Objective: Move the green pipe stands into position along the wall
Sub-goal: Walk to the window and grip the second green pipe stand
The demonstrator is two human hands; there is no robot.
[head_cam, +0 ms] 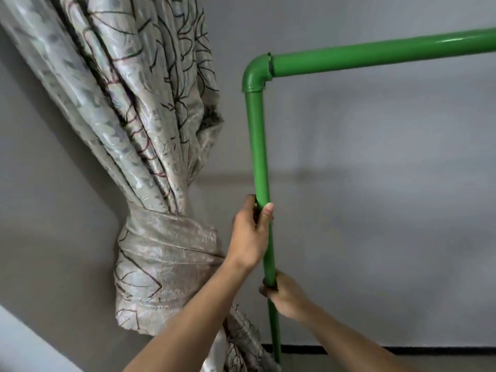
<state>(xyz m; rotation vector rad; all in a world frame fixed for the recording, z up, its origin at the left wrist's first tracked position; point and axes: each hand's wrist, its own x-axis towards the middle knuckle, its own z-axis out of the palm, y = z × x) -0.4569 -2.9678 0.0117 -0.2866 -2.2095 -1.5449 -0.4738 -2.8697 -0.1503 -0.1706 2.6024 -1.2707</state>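
Note:
A green pipe stand [259,146] rises upright in front of the grey wall [375,183]. Its vertical leg meets an elbow joint [255,76] at the top, and a horizontal bar [375,53] runs off to the right edge. My left hand [249,234] is wrapped around the vertical leg about midway up. My right hand [285,294] grips the same leg lower down. The leg's foot reaches the floor near the dark skirting and is partly hidden.
A patterned silver curtain [150,130], tied into a knot [163,267], hangs just left of the pipe, close to my left arm. A dark skirting strip [402,349] runs along the wall's base. Bare wall stretches to the right.

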